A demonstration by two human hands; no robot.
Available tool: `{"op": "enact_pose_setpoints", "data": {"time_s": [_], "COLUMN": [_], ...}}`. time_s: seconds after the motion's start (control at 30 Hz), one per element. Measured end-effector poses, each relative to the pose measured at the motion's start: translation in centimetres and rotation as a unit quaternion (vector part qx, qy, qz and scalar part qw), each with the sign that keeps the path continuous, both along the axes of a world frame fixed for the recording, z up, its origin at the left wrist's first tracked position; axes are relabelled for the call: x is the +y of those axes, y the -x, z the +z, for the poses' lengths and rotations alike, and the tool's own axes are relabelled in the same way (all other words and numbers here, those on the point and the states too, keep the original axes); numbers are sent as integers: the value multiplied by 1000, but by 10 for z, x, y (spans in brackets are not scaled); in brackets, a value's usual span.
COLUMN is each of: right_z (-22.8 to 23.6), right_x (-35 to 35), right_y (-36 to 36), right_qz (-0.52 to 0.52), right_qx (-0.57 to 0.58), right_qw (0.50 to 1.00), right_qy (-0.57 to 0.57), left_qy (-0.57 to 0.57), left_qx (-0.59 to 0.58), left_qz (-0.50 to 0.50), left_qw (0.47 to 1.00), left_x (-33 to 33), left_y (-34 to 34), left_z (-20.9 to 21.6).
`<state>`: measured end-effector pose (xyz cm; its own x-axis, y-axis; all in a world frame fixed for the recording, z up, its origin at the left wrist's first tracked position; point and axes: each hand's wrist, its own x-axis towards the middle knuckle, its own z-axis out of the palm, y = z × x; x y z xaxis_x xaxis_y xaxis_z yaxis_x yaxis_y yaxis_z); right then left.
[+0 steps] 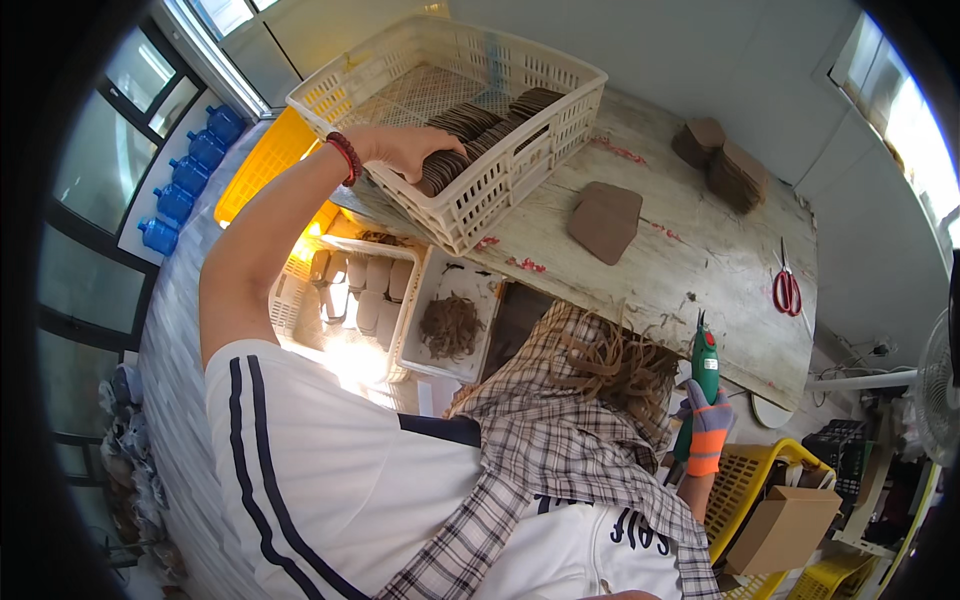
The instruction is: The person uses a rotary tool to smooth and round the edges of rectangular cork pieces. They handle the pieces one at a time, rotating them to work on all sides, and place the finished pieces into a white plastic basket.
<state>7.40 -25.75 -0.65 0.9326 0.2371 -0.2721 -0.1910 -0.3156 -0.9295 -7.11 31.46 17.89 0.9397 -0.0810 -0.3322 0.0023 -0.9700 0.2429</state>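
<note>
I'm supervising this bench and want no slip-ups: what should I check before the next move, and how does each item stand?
1. Right hand gloved and gripping the green tool: ok.
2. Left hand gloved: not ok, it is bare, at the brown pieces in the white crate.
3. Green tool switched off: cannot tell.
4. Red-handled scissors apart from both hands: ok, they lie on the table.
5. Plaid cloth free of scraps: not ok, brown strips lie on it.
</note>
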Motion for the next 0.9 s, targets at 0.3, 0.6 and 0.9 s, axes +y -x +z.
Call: {"op": "enact_pose_setpoints", "data": {"time_s": [0.3,0.6,0.9], "right_z": [-6,-11,-4], "right_x": [-3,-13,-14], "right_y": [1,4,7], "right_qz": [14,3,-1], "right_qx": [13,13,20], "right_qw": [1000,1000,1000], "right_qy": [-2,-7,-23], "left_qy": [139,173,-52], "left_qx": [39,8,-193], "left_qz": [227,194,202], "left_qw": [963,966,959], "left_x": [1,0,-29], "left_y": [-29,-19,-41], "left_z": [-9,-24,4]}}
